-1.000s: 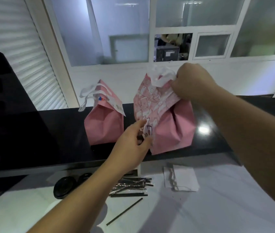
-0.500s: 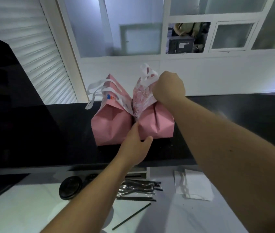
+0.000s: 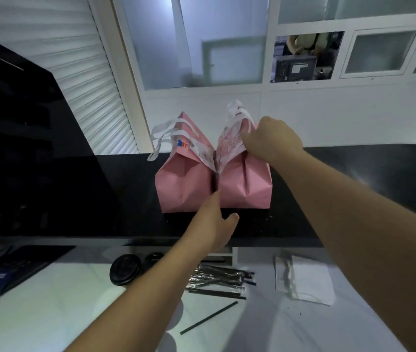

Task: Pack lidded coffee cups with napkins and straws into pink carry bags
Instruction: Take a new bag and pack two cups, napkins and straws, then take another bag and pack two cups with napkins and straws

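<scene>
Head view: I am looking down at two pink carry bags standing side by side, touching, on a raised black surface (image 3: 354, 199) ahead of me. My right hand (image 3: 270, 141) is reaching forward and pinching the gathered top of the right pink bag (image 3: 247, 189), just under its white handles (image 3: 236, 113). My left hand (image 3: 214, 224) is lying lower and nearer to me, fingers loose and gripping nothing, with one fingertip touching the seam where the two bags meet. The left pink bag (image 3: 184, 186) is standing just beyond and left of that hand, its top folded shut. Both bags are rising upright, long axis vertical. I judge the right hand better placed to close or lift the right bag. On the white lower surface (image 3: 49, 313) near my body are lying black cup lids (image 3: 125, 269), wrapped straws (image 3: 217, 280) and napkins (image 3: 303, 280).
</scene>
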Motion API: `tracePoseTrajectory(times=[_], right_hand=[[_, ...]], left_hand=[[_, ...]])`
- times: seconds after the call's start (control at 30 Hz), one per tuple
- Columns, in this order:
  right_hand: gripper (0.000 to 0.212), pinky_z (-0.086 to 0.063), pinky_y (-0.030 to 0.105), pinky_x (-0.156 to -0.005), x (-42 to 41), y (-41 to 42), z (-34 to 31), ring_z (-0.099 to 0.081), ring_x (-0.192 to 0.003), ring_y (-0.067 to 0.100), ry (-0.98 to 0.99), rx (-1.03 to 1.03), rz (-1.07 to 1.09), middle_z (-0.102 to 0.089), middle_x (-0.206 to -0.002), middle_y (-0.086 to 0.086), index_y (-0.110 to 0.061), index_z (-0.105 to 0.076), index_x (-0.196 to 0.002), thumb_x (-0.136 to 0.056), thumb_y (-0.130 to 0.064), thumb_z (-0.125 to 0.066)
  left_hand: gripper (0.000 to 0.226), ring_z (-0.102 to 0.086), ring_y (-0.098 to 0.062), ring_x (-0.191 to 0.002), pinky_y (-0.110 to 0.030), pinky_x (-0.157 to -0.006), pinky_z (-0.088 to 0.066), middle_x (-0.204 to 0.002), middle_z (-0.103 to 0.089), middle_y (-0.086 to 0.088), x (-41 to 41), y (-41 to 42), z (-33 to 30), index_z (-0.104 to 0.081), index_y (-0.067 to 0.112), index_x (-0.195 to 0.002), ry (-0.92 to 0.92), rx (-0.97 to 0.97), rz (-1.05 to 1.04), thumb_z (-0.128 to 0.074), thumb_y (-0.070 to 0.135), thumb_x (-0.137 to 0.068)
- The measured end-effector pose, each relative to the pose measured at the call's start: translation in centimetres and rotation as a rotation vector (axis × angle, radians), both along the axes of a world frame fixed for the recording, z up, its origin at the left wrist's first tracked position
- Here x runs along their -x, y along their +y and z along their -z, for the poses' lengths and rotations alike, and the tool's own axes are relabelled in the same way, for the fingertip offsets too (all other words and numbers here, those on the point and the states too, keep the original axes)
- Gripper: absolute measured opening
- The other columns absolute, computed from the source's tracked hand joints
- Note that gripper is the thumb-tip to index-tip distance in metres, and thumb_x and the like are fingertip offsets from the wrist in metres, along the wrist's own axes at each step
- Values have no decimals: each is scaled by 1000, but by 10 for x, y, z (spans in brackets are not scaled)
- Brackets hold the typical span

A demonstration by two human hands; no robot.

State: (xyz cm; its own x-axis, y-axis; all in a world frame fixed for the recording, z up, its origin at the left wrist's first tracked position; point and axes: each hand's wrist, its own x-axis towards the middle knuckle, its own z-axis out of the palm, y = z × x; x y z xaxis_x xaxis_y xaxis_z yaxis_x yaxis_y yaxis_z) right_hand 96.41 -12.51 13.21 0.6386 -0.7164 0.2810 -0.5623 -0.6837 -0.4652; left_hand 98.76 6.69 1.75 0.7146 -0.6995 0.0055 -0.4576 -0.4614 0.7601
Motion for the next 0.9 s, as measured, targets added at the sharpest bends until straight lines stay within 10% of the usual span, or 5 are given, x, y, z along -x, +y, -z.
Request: tracePoseTrajectory(times=[0.2,0.9], right_hand=[[45,-55,42,-70,75,27,17,-61,-80,30,34,97,-23,-58,-93,5,-12,-54,-103,-95,-56,-45],[53,-46,51,-95,323,126,164,-54,-119,32,402,95,284,-58,-134,-1,-28,-46,-135,-95,-61,-43]], left_hand=[[70,-44,-20,-145,-42,-117,-41,-165,-36,-1,36,19,-12,-29,24,-162,-130,-98,-5,-59,45,-102],[65,-44,-27,-140,-45,-108,-44,-156,-43,-1,183,3,47,-36,22,-155,-566,-281,439,-54,51,-100]])
